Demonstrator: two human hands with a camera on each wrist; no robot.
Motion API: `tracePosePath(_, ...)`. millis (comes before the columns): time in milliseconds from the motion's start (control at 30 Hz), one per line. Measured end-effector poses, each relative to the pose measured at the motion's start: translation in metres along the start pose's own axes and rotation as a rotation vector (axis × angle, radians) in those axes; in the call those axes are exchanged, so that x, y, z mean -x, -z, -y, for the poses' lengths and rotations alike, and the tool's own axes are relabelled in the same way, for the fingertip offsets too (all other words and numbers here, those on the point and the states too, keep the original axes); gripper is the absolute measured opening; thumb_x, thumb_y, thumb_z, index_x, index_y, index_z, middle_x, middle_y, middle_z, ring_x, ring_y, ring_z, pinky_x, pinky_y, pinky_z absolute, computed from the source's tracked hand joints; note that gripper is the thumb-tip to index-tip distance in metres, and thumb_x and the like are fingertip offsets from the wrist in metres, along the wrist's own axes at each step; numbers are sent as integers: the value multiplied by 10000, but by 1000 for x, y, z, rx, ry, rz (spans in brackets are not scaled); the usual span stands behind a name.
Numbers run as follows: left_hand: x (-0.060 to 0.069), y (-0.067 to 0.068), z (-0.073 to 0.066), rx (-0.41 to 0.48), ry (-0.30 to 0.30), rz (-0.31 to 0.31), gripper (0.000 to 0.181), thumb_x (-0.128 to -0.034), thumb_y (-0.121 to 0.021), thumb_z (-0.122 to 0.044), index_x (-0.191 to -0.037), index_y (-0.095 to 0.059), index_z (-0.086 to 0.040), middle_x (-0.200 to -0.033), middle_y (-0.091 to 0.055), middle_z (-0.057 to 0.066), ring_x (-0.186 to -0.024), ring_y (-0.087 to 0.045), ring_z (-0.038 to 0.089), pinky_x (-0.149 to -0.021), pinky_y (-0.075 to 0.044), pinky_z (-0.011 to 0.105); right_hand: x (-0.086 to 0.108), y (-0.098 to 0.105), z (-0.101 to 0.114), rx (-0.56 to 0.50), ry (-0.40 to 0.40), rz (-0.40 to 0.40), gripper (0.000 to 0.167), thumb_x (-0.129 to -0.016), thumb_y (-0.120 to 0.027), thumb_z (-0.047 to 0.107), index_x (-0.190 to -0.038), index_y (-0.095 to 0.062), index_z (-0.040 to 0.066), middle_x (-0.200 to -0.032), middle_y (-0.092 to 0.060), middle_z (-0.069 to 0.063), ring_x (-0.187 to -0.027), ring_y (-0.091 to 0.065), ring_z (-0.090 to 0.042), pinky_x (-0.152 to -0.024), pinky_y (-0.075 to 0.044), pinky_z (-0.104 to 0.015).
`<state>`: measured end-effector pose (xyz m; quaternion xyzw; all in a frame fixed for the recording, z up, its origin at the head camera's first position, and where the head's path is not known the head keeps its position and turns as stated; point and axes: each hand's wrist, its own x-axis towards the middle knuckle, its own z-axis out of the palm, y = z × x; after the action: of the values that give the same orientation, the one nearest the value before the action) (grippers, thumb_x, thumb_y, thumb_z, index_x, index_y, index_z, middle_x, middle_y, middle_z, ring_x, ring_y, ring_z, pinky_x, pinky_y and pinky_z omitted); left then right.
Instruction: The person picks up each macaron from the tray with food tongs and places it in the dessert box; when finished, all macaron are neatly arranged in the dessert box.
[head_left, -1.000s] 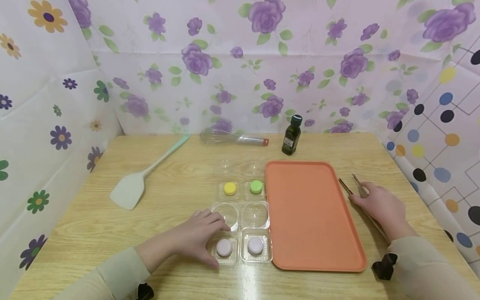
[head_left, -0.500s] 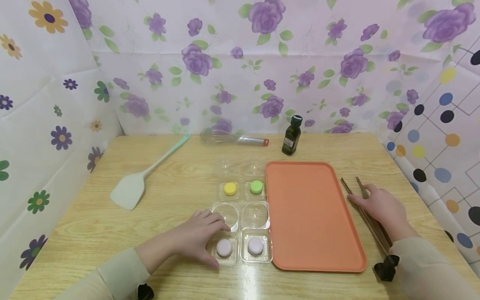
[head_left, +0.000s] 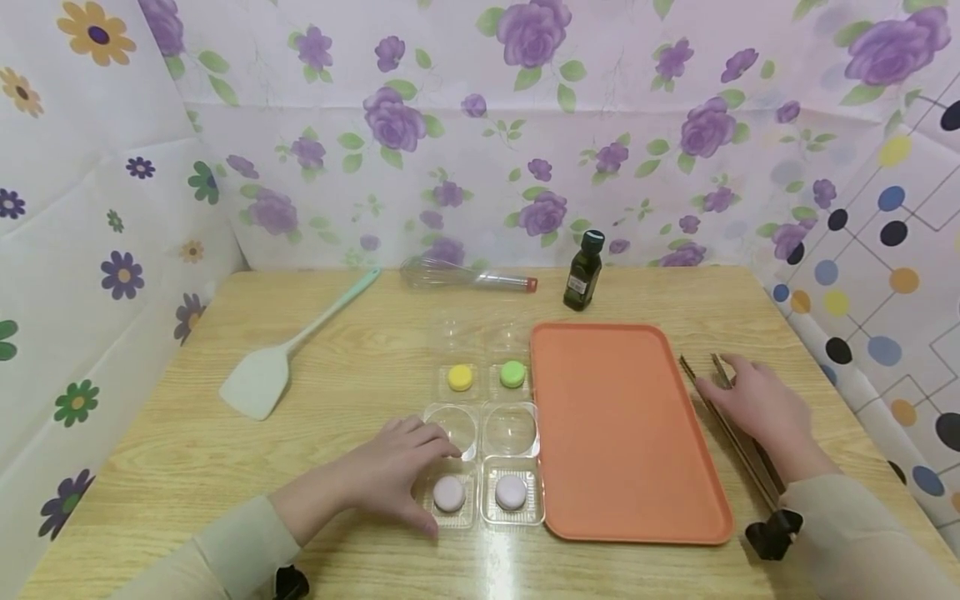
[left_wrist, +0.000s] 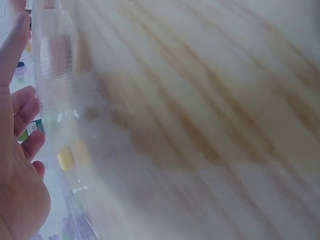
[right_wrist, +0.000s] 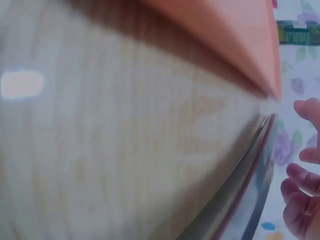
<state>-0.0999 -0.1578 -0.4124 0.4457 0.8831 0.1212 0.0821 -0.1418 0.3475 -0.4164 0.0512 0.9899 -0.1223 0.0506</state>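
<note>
In the head view my left hand (head_left: 393, 475) rests beside a clear plastic box (head_left: 512, 429), thumb and fingers spread around its near left corner. Pale lilac macarons (head_left: 448, 494) sit in its two near compartments. A second clear box behind it bears a yellow macaron (head_left: 461, 377) and a green macaron (head_left: 513, 374). At the right my right hand (head_left: 761, 408) hovers over metal tongs (head_left: 738, 454) lying on the table. The right wrist view shows the fingers (right_wrist: 302, 175) loosely bent and apart from the tongs.
An orange tray (head_left: 626, 433) lies between the boxes and the tongs. Behind it stands a dark bottle (head_left: 582, 271). A whisk (head_left: 468, 275) lies at the back, and a pale green spatula (head_left: 262, 379) at the left. Patterned cloth (head_left: 480, 125) lines the back and sides.
My right hand has let go of the tongs, which now lie on the table slightly turned and nearer. The left hand and the boxes have stayed still.
</note>
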Motion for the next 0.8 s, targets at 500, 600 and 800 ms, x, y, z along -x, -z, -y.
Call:
tracePosePath(500,-24,16,2,-53,23,-32,839,-678,-673,-658,-1340,-472,-183,-1293,-489,-37,-1145,-387,167,-958,-315,384,3,3,52,-89,218,-8,743,-840,-596,548,-1362,-452,39,-969,-586,-123,-739,-546,-224,-560,-428,-351)
tracePosePath(600,-30,17,3,-72,31,-51,779,-726,-658,-626,-1332,-479,-171,-1289,-493,-24,-1123,-400,178,-937,-328,385,4,-1,60,-120,236,21,731,-845,-606,527,-1378,-439,55,-965,-589,-105,-697,-539,-191,-545,-411,-325)
tracePosePath(800,-43,19,3,-71,62,-68,716,-791,-628,-578,-1335,-481,-136,-1317,-495,36,-1171,-408,229,-977,-319,433,7,-9,78,-167,309,45,672,-847,-646,446,-1370,-453,70,-927,-588,-64,-655,-510,-162,-553,-394,-314)
